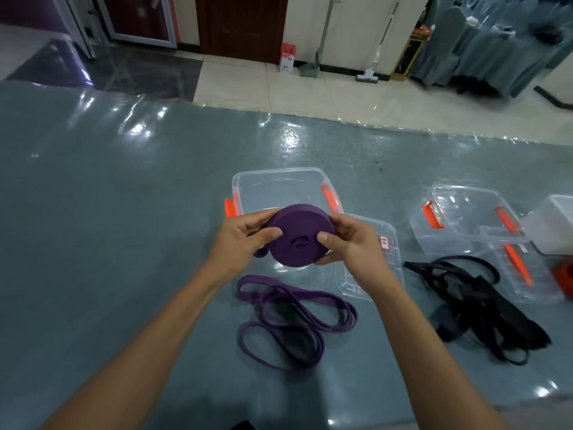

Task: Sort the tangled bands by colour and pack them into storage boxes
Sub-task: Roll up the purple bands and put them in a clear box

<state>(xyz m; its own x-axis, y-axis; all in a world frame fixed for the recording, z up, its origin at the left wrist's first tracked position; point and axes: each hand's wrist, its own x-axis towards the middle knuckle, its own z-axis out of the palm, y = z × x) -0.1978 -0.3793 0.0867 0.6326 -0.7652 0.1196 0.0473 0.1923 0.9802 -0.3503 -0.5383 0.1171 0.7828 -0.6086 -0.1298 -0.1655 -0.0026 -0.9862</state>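
Hands hold a tightly coiled purple band (293,235) above the table (124,212), directly in front of the nearer rim of an open clear storage box (280,189) with orange latches. The left hand (240,240) grips the coil's left edge, its thumb pressed on the flat face and its fingers curled behind the rim; the right hand (350,243) grips the right edge the same way, thumb on the face and fingers wrapped under and behind. A small loop of the band's end sticks out at the coil's lower left, beside the left hand. Below the coil, nearer the person, a loose purple band (294,318) lies on the table in several open loops. Just right of the coil, partly under the right hand, a clear lid (381,268) with a red-and-white sticker rests flat. Farther right of the coil, a tangle of black bands (483,308) lies on the table, and beyond that tangle stands a second clear box (468,218) with orange latches, with another clear lid (521,274) in front of it. A white container (558,225) sits at the frame's right edge, beside the second box.
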